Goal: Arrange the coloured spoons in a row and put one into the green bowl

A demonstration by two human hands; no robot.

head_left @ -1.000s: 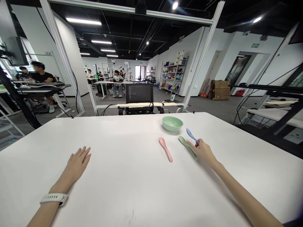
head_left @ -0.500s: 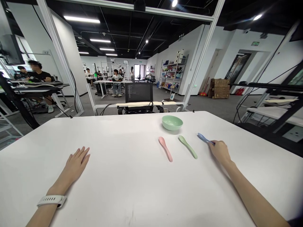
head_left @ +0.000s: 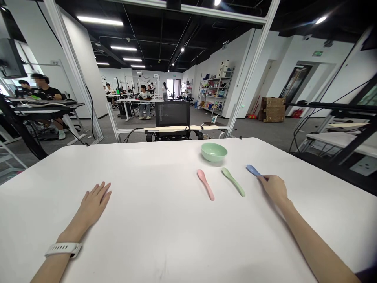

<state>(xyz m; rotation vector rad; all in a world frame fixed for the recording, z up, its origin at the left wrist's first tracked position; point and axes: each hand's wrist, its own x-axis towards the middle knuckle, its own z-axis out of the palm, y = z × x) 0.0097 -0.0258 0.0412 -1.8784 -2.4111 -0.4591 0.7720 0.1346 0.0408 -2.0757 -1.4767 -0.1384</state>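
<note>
Pinching the handle end of the blue spoon (head_left: 252, 170), the right hand (head_left: 275, 188) sits at about 2 o'clock on the white surface (head_left: 165, 236) in the head view. Its fingers are closed together on the handle. Only the spoon's oval head shows, pointing to 10 o'clock, low at the surface; I cannot tell if it is lifted or resting.

The left hand (head_left: 94, 203) lies at 9 o'clock, palm down, fingers straight and spread a little, holding nothing. There is a white watch (head_left: 62, 249) on that wrist.

Handling: the blue spoon looks like moulded plastic, so probably light, stiff and not fragile. The matte-smooth finish may slip a bit. The thin flat handle looks like the best place to grip, as it is gripped now.

The green spoon (head_left: 233, 182) lies just at 9 o'clock of the blue one, and the pink spoon (head_left: 205, 184) is further the same way. They are apart from each other and roughly parallel, with the same rounded one-piece shape. The pale green bowl (head_left: 214, 152) stands upright at 12 o'clock of the pink and green spoons. It is round, shallow and looks empty. The surface is plain, smooth and matte.
</note>
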